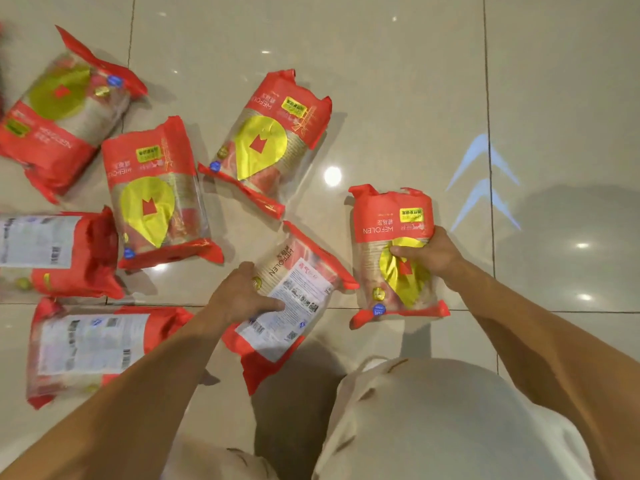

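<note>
Several red packs of paper cups lie on a glossy tiled floor point(381, 81). My left hand point(242, 299) grips a pack point(298, 299) that shows its white label side, with the thumb across the label. My right hand point(429, 254) grips another pack point(394, 216) by its right edge, thumb on the gold emblem on its front. That pack is at the right of the group, apart from the rest.
More packs lie to the left: one at centre back point(270, 140), one beside it point(156, 195), one at far left back point(62, 112), two label-up at the left point(52, 251) point(90, 348). My knees in light shorts point(433, 427) fill the bottom. A light-blue chevron mark point(485, 181) shows on the right tiles.
</note>
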The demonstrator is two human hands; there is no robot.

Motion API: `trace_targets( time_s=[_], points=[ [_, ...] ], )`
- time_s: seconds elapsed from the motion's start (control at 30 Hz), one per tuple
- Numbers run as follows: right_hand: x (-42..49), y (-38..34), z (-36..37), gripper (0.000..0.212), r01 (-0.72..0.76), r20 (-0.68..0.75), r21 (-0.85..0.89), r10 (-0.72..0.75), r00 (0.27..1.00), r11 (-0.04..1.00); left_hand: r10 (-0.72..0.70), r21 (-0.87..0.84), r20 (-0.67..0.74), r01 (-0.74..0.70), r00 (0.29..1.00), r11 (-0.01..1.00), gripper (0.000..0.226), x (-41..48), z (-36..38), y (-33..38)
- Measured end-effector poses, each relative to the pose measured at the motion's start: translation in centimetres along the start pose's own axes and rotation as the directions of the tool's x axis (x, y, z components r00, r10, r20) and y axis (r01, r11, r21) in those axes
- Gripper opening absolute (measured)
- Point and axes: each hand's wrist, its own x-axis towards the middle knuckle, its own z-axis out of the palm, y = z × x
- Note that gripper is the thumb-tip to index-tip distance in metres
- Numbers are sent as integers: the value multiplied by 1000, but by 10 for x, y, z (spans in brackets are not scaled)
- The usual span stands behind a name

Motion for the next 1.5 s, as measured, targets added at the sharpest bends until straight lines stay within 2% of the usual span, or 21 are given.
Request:
trace_targets(
  time_s=[0.1,0.13,0.2,0.33,0.47,0.63,0.8,0.9,1.07,1.2,1.3,1.4,1.5],
  points=[
    [-32,-22,4,79,6,-2,48,-6,1000,999,-19,13,17,19,1000,1000,84,-2,5,-1],
    [-44,-28,8,77,3,-5,50,-3,1000,999,-37,8,11,37,999,999,82,-8,7,0],
    [-71,-42,12,87,35,-36,7,-35,999,999,-75,-49,-32,73,997,996,79,-28,8,2],
    [-149,-79,6,76,170,-82,-74,-175,981,983,-161,-349,-206,81,965,934,76,-96,-17,11],
    [-268,-153,-38,76,289,-129,-3,-287,949,957,-155,-529,-367,-68,917,846,75,-199,-91,51],
    [-457,-274,-126,78,439,-223,19,-424,878,898,-102,-604,-540,-300,836,738,69,-381,-226,133],
    [-653,-381,-215,87,569,-291,25,-539,791,822,-47,-545,-702,-494,710,678,66,-572,-353,202],
    [-754,-427,-252,88,669,-359,41,-614,703,742,-19,-504,-765,-579,644,641,64,-667,-412,227],
    [-882,-473,-287,92,795,-445,37,-702,556,606,51,-383,-872,-743,486,549,67,-794,-481,249],
    [-950,-493,-296,86,871,-491,12,-756,433,491,105,-286,-919,-826,379,486,72,-853,-512,247],
    [-980,-500,-298,83,902,-515,-5,-774,368,432,133,-257,-927,-854,349,452,77,-878,-525,242],
    [-1000,-503,-296,81,915,-508,-14,-791,341,404,151,-229,-934,-867,324,442,80,-894,-531,234],
    [-1013,-505,-290,83,923,-499,-25,-805,320,383,131,-226,-943,-874,307,430,73,-906,-533,222]
  ],
)
